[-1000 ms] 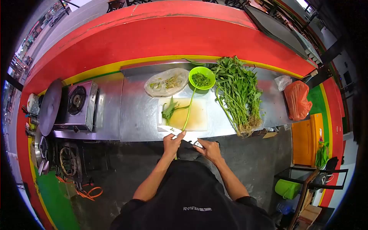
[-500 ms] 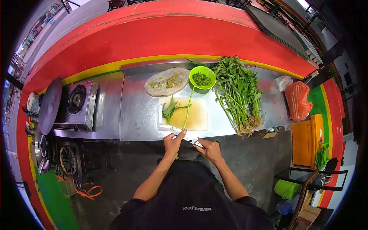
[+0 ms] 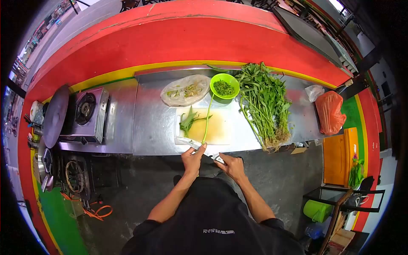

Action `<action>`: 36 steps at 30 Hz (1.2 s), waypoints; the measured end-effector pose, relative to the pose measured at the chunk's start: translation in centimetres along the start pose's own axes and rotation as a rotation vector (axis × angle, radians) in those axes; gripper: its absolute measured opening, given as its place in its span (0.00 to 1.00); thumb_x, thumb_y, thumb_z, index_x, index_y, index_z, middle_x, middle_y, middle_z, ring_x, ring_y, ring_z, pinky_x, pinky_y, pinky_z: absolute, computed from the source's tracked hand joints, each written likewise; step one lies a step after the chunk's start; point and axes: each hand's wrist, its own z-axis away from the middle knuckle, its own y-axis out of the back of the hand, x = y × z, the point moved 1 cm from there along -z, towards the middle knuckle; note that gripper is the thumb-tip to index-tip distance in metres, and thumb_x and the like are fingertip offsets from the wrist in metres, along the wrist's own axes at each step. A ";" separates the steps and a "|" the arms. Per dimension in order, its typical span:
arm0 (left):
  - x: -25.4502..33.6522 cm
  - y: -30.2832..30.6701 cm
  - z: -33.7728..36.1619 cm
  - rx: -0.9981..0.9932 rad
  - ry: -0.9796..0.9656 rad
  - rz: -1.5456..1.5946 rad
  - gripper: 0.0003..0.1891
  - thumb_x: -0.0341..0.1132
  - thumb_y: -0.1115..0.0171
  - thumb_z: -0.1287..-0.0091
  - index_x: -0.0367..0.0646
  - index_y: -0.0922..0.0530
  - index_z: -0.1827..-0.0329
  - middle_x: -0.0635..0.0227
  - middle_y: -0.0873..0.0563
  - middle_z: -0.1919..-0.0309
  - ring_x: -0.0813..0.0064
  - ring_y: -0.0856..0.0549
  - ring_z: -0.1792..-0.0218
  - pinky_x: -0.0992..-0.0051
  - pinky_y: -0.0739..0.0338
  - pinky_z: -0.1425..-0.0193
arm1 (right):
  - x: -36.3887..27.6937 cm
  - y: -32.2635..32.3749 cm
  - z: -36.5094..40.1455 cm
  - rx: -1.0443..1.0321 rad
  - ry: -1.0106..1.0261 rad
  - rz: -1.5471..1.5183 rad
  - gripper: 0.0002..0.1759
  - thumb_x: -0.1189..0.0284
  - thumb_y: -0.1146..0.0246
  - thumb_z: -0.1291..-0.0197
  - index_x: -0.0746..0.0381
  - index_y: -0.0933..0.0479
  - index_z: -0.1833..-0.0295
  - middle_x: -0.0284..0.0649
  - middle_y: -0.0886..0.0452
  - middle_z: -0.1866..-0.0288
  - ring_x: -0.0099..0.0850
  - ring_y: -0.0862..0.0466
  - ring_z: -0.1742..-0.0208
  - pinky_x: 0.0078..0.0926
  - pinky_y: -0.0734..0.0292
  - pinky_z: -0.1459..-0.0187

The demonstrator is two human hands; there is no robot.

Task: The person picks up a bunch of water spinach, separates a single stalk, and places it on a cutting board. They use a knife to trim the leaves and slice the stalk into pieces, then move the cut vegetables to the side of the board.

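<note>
Stem trimming at near tabletop edge, items left to right.

Stove [image 3: 87, 114], idle, far left on tabletop [image 3: 153, 123]; clear bag [image 3: 185, 90] of scraps behind. Knife [image 3: 189, 143]: white blade pointing left across the board's [image 3: 221, 127] near edge. Left hand [image 3: 193, 158]: fingers closed in a pinch on the lower end of one long stem [image 3: 207, 123], which runs up the board toward the green bowl [image 3: 224, 87]. Right hand [image 3: 231, 165]: fingers wrapped tight round the knife handle. Greens [image 3: 263, 102] heaped right of the board. Handling note: best done with the stem held taut, pinch kept behind the edge, blade drawn away from the fingers.
</note>
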 end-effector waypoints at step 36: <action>0.7 -0.2 0.7 -0.160 0.017 0.066 0.10 0.36 0.25 0.37 0.41 0.15 0.60 0.85 0.25 0.81 0.93 0.38 0.83 0.82 0.49 0.80 | -0.7 2.7 0.9 0.053 0.067 0.053 0.23 0.59 0.28 0.43 0.55 0.18 0.44 0.38 0.15 0.70 0.39 0.15 0.74 0.34 0.23 0.73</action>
